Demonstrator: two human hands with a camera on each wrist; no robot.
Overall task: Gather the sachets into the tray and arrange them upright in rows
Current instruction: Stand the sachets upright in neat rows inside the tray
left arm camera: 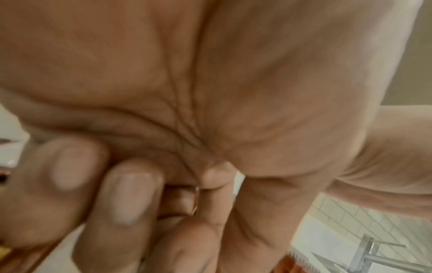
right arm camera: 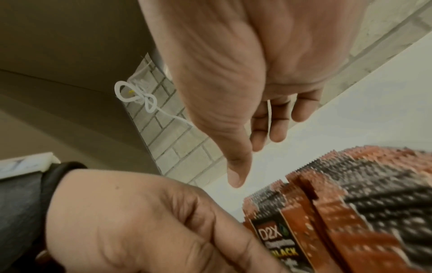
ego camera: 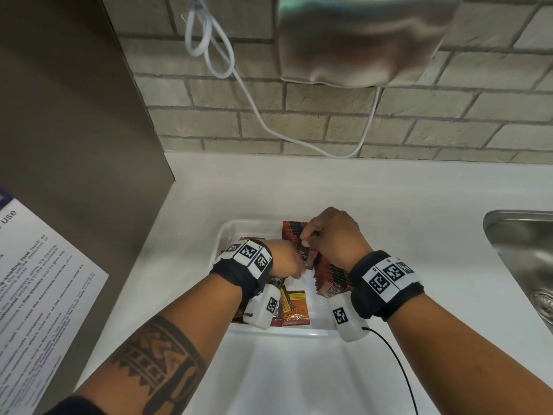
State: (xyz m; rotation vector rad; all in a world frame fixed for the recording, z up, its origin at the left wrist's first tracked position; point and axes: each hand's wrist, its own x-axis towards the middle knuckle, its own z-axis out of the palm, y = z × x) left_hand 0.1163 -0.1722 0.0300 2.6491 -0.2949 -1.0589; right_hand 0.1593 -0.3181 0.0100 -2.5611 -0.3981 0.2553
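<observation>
- Our left hand point(ego camera: 285, 262) curls its fingers around a sachet point(ego camera: 303, 255) over the white tray point(ego camera: 227, 235).
- Our right hand point(ego camera: 335, 238) pinches that sachet's top.
- An upright row of sachets point(ego camera: 332, 277) stands along the tray's right side; loose sachets point(ego camera: 294, 307) lie flat.
- Both hands hide the tray's middle.

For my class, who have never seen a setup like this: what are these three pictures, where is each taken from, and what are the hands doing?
No machine here: a person works bare-handed, wearing cameras. The big picture comes from a head camera looking down; the other two look along each wrist. A white tray sits on a white counter beside a steel sink. A row of sachets stands upright in the tray; flat sachets lie nearer. The left hand pinches a sachet at the row; the right hand reaches over the row, its grasp unclear.
</observation>
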